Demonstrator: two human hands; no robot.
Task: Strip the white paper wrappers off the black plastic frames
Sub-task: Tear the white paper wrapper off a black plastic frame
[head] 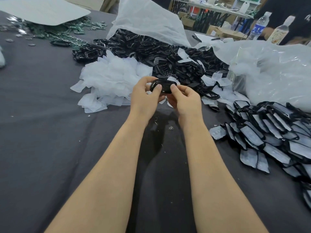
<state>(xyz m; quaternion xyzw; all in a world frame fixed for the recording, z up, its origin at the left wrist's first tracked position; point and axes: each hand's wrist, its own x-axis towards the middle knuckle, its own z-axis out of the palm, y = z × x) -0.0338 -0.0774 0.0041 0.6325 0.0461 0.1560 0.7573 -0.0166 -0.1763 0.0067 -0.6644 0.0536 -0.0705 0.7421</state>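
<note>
Frame (162,86) lies crosswise — long axis left-right; both hands (146,96) (184,100) pinch it.

I'm at a table (42,132) covered in dark grey cloth. Behind it, a long pale bench (218,8) loaded with clutter, cardboard boxes (217,31) below, two bottles (259,26) far right.

Both hands (146,96) (184,100) pinch one frame (162,86) (black, glossy).
</note>
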